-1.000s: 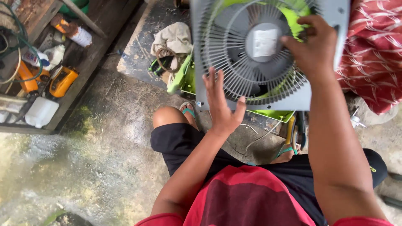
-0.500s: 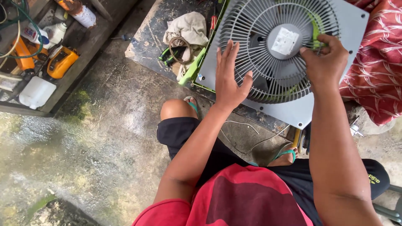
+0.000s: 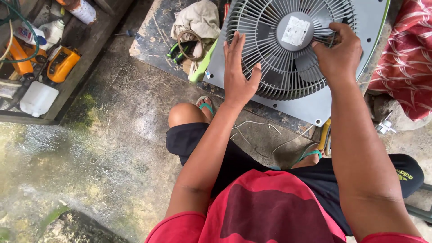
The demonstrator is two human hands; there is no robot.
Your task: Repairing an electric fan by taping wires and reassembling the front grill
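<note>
You are bracing your left hand [image 3: 237,74], fingers spread flat, against the grey fan grille [image 3: 288,49], while your right hand [image 3: 339,56] is pinching its thin ribs near the hub. The plastic panel is probably light and stiff, but the ribs look fragile; its solid edge is probably safer. Beyond your left hand, a rag [image 3: 198,20] and green-handled tools [image 3: 180,50] are crowding the worktop [image 3: 150,40].
</note>
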